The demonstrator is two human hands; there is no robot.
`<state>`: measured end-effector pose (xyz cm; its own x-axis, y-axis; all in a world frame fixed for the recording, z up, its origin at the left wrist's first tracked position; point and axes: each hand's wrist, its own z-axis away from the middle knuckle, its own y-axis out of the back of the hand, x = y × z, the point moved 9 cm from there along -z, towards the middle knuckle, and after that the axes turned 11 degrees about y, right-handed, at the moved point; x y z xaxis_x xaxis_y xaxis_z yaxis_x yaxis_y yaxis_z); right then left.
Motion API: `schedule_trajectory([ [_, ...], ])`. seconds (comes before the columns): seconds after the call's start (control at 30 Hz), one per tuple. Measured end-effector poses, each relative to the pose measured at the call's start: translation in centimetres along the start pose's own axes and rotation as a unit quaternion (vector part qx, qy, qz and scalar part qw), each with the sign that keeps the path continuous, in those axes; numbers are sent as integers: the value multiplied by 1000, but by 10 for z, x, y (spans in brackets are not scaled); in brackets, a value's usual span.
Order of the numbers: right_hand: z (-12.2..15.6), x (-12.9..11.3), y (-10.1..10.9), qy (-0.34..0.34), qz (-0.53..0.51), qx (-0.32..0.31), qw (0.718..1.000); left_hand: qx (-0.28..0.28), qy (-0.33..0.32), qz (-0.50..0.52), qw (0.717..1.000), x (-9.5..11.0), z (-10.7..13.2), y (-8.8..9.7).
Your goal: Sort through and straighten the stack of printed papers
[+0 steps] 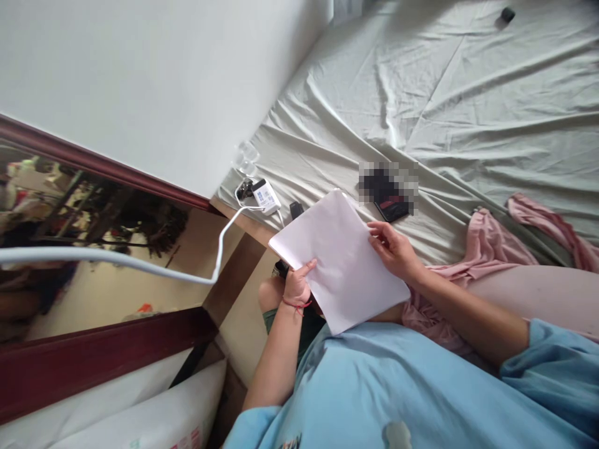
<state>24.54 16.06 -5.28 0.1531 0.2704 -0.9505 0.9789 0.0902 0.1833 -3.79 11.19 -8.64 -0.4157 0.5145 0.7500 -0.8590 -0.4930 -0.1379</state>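
White paper sheets (344, 262), plain and layered along the left edge, lie tilted over my lap. My left hand (299, 280) grips them from the lower left side, thumb on top and the other fingers hidden underneath. A red string circles that wrist. At the right edge of the sheets is my right hand (393, 249), its fingers bent in and closed at the paper's margin. Just beyond the paper lies a dark phone (393, 209), partly blurred out, on the bed sheet (327, 149).
A white power bank (266, 196) with a white cable (218, 249) sits near the bed's wooden edge. Clear plastic pieces (246, 157) are beside the wall. Pink cloth (496, 243) lies on the right. A small black object (508, 14) rests far back. White sacks (178, 405) stand lower left.
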Motion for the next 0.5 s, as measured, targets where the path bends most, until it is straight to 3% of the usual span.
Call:
schedule_trajectory([
  [0.2, -2, -22, 5, 84, 16, 16, 996, -41, -25, -4, 999, -9, -14, 12],
  [0.5, -2, -32, 5, 123, 43, 11, 991, -47, -40, 0, 998, -5, -9, 8],
])
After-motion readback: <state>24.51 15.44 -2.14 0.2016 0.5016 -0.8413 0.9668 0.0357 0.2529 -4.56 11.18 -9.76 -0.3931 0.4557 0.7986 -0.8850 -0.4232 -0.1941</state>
